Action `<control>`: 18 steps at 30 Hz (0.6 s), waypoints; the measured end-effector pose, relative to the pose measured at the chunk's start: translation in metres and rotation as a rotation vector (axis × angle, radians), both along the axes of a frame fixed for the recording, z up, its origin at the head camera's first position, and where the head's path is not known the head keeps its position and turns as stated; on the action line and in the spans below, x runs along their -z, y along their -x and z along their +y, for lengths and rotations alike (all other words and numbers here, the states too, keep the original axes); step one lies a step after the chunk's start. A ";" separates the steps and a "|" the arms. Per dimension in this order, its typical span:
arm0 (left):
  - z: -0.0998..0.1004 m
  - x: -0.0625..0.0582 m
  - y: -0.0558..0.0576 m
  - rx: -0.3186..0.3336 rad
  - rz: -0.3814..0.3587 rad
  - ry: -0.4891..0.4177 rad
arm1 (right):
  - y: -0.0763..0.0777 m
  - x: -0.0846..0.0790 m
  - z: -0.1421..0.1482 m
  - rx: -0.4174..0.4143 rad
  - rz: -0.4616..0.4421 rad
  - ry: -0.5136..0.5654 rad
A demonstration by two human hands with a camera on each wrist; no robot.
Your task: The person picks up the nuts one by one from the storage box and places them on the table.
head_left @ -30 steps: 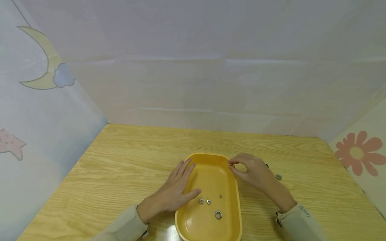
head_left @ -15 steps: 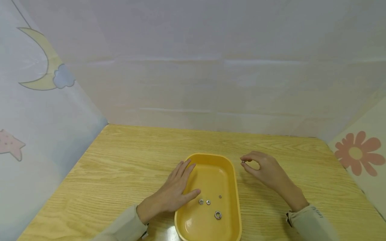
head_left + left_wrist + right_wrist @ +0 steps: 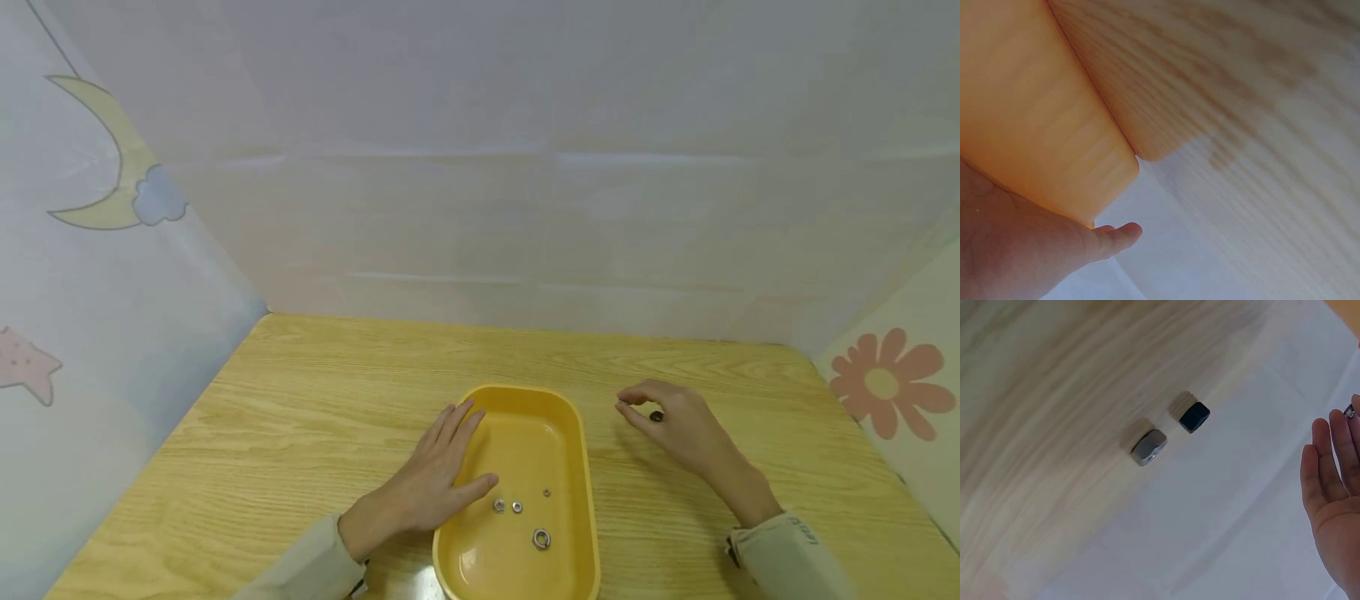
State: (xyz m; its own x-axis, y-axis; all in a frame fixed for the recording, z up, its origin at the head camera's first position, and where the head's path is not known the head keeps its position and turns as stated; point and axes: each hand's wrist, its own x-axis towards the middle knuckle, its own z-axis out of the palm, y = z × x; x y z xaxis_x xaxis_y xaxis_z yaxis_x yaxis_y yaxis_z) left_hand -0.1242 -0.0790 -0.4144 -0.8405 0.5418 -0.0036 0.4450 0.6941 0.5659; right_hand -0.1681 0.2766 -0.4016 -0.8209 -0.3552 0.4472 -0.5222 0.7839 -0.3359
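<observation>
My left hand (image 3: 431,483) lies across the left rim of a yellow tray (image 3: 592,500), fingers spread and straight. Inside the tray are a large metal nut (image 3: 542,539) and several smaller ones, among them a tiny nut (image 3: 547,492). To the right of the tray, my right hand (image 3: 686,429) pinches a small silver nut (image 3: 1349,411) between thumb and fingertips, above the table. A black nut (image 3: 656,416) shows through the gap between that thumb and forefinger. The right wrist view has a larger silver nut (image 3: 1149,447) lying beside it; the hand hides this one from the head view.
A wood-grain table (image 3: 315,400) carries everything. Pale walls (image 3: 480,208) enclose it at the back and both sides, printed with a moon (image 3: 105,150) and a flower (image 3: 885,383).
The right hand has moved right, from above the tray's right rim to over the table, with the small nut still pinched. The left hand and the nuts in the tray stay put.
</observation>
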 end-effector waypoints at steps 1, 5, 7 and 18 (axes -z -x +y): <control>0.000 0.000 0.000 0.000 -0.002 -0.002 | 0.000 0.000 0.001 0.001 -0.002 0.001; 0.000 0.000 0.000 0.001 -0.009 -0.001 | 0.001 0.001 0.007 0.016 -0.006 0.004; 0.000 0.000 0.000 0.001 -0.010 -0.001 | 0.001 0.002 0.010 0.025 -0.002 0.004; -0.001 0.000 0.000 0.012 -0.009 -0.008 | -0.001 0.001 0.027 0.060 0.034 -0.015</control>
